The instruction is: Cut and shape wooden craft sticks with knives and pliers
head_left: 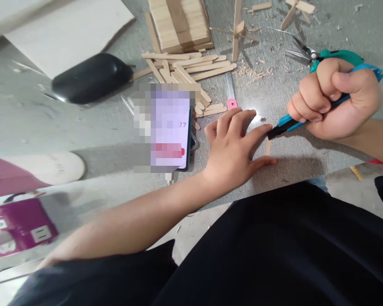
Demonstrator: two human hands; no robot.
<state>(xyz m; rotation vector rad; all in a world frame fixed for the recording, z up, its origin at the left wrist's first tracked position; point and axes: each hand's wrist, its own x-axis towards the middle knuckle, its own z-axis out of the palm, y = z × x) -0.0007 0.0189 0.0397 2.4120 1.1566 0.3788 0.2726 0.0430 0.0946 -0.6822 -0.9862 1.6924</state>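
Note:
My right hand [341, 100] is wrapped in a fist around a blue and black utility knife [285, 125], which slants down to the left. Its tip meets a small piece of wooden craft stick [268, 148] on the table; the blade itself cannot be made out. Spread flat on the tabletop, my left hand [231, 148] has its index fingertip beside the knife tip and its thumb near the stick piece. Just beyond the left fingers lies a pink-handled tool with a flat metal strip [231, 91]. Green-handled pliers [315, 57] rest behind my right hand.
Loose craft sticks [191, 68] lie beside a banded stick bundle [180, 25]. A phone [170, 127] with a cable stands left of my hand. Farther left is a black case [92, 78]. Stick assemblies [235, 34] and wood shavings [250, 70] are at the back.

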